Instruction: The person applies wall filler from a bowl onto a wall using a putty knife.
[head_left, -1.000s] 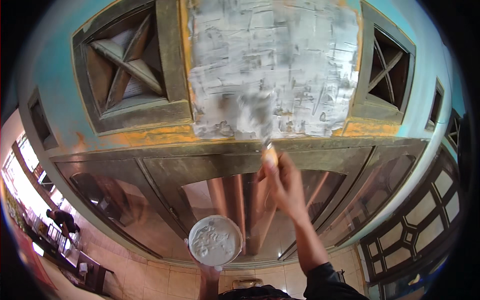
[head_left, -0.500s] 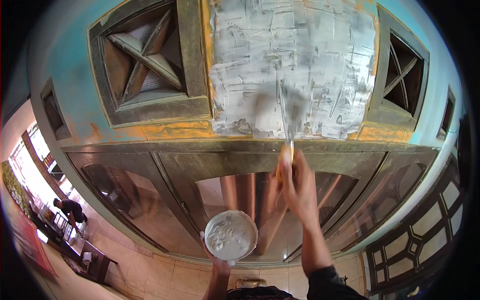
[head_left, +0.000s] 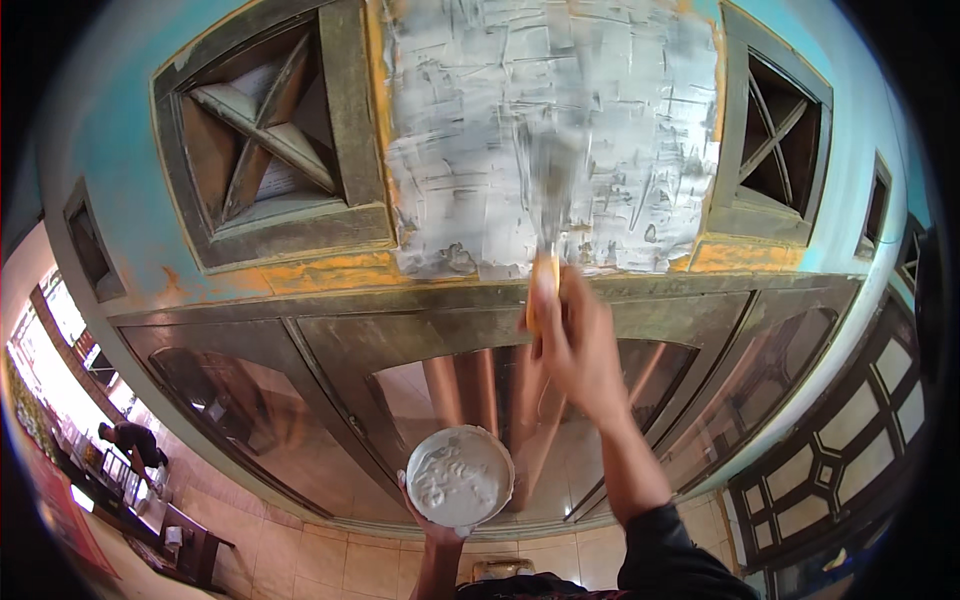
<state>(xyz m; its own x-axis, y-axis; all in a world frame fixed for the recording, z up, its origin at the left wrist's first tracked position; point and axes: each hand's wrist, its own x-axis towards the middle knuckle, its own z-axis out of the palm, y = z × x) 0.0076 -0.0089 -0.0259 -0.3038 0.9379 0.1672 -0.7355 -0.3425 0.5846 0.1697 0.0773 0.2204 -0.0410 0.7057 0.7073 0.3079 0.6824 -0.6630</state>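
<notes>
My right hand is closed round the light handle of a putty knife, whose wide metal blade is blurred by motion. The blade is up against a whitish-grey patch of putty on the wall, streaked with short scrape marks. Lower down, my left hand supports a round tub from its left side and beneath. White putty with a lumpy, stirred surface lies in the tub. Most of my left fingers are hidden under it.
Dark wooden vents with crossed bars flank the patch, at left and right. Below runs a wooden frame with glass panes. A person bends over at the far left. A dark latticed door stands at the right.
The putty knife and my right hand have shifted left and slightly up. The wall has also slid left in view. The tub stays in nearly the same place in my left hand.
</notes>
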